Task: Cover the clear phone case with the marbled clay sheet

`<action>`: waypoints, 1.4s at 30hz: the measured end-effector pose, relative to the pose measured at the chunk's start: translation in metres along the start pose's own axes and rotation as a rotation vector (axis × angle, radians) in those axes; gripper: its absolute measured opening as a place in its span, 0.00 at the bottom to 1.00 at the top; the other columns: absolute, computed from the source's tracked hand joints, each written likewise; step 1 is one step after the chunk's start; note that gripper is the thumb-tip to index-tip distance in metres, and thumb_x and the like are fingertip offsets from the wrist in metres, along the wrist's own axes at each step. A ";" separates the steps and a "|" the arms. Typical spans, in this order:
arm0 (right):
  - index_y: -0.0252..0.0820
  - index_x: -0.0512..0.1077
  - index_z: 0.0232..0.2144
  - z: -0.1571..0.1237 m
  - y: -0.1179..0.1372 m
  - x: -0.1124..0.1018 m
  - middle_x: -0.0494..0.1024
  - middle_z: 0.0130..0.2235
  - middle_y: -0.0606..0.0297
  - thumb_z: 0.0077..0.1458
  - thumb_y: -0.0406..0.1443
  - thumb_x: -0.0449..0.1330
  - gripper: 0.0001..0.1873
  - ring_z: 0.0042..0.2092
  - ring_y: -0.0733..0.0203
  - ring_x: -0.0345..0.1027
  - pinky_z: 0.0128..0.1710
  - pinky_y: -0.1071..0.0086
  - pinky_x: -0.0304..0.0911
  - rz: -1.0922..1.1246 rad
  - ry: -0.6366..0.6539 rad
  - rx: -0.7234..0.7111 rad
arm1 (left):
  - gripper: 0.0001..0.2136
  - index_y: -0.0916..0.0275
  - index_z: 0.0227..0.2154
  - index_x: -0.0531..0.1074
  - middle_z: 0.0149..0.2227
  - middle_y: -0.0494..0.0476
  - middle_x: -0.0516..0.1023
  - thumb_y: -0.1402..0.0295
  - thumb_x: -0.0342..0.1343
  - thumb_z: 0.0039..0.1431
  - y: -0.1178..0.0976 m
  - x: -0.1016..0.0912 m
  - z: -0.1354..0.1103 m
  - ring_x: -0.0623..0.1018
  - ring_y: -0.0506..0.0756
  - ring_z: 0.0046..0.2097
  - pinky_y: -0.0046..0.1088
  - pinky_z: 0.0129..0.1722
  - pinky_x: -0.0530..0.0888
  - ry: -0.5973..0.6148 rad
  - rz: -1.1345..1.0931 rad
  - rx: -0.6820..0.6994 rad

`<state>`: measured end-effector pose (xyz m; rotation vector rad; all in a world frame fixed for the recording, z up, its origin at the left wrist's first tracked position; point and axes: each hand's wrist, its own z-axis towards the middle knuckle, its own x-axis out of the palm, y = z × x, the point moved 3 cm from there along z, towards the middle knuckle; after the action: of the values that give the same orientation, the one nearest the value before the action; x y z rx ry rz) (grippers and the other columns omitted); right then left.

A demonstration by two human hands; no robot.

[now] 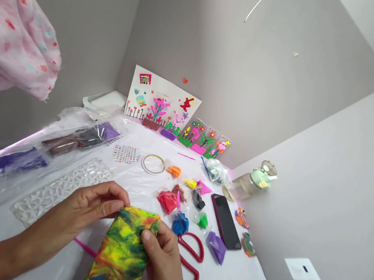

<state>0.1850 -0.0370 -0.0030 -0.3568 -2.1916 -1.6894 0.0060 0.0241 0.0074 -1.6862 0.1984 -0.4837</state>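
A flat rectangular panel covered in marbled clay (pixel 121 254), yellow, green, orange and dark blue, is held tilted over the near part of the table. My left hand (pixel 100 202) pinches its upper left corner between thumb and fingers. On its right edge my right hand (pixel 166 257) is closed, thumb on the front face and fingers behind. The panel's lower end runs out of the picture, and its back is hidden. Behind my right hand lie red-handled scissors (pixel 201 253), partly covered. A pink stick-like tool (pixel 84 247) shows under my left wrist.
Bagged clay lumps, among them blue (pixel 180 224), red (pixel 167 201) and purple (pixel 216 247), lie ahead near a phone (pixel 226 221). A textured clear mat (pixel 66 186) and clay packets (pixel 63 144) are at left. Decorated clay pictures (pixel 163 102) lean on the wall; a bottle (pixel 254 181) is right.
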 end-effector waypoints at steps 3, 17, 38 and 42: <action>0.40 0.83 0.39 0.001 0.000 0.001 0.85 0.34 0.61 0.53 0.44 0.72 0.16 0.32 0.59 0.77 0.37 0.68 0.69 0.007 -0.010 0.008 | 0.08 0.53 0.36 0.78 0.35 0.48 0.75 0.56 0.62 0.63 0.001 0.000 -0.001 0.75 0.54 0.42 0.27 0.46 0.74 0.001 -0.022 -0.018; 0.39 0.83 0.38 0.002 -0.001 0.000 0.85 0.35 0.59 0.51 0.47 0.73 0.18 0.32 0.57 0.76 0.37 0.66 0.70 -0.019 -0.018 0.008 | 0.11 0.54 0.40 0.75 0.39 0.50 0.76 0.55 0.64 0.61 0.007 -0.004 0.002 0.77 0.55 0.44 0.27 0.45 0.75 -0.051 0.019 0.000; 0.43 0.83 0.45 -0.001 0.004 0.004 0.86 0.39 0.59 0.55 0.44 0.71 0.17 0.42 0.49 0.80 0.46 0.58 0.73 -0.089 -0.036 -0.053 | 0.12 0.56 0.29 0.76 0.31 0.50 0.77 0.55 0.57 0.63 -0.006 0.002 -0.007 0.76 0.57 0.37 0.30 0.41 0.71 -0.124 0.380 0.125; 0.44 0.83 0.44 0.000 0.003 0.002 0.86 0.38 0.60 0.56 0.43 0.70 0.14 0.41 0.50 0.80 0.46 0.59 0.73 -0.064 -0.032 -0.065 | 0.14 0.56 0.32 0.76 0.32 0.50 0.77 0.52 0.56 0.64 -0.003 0.000 -0.002 0.76 0.57 0.37 0.29 0.38 0.71 -0.029 0.340 0.082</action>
<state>0.1843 -0.0366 0.0006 -0.3358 -2.1961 -1.8046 0.0045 0.0225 0.0105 -1.5386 0.4301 -0.2095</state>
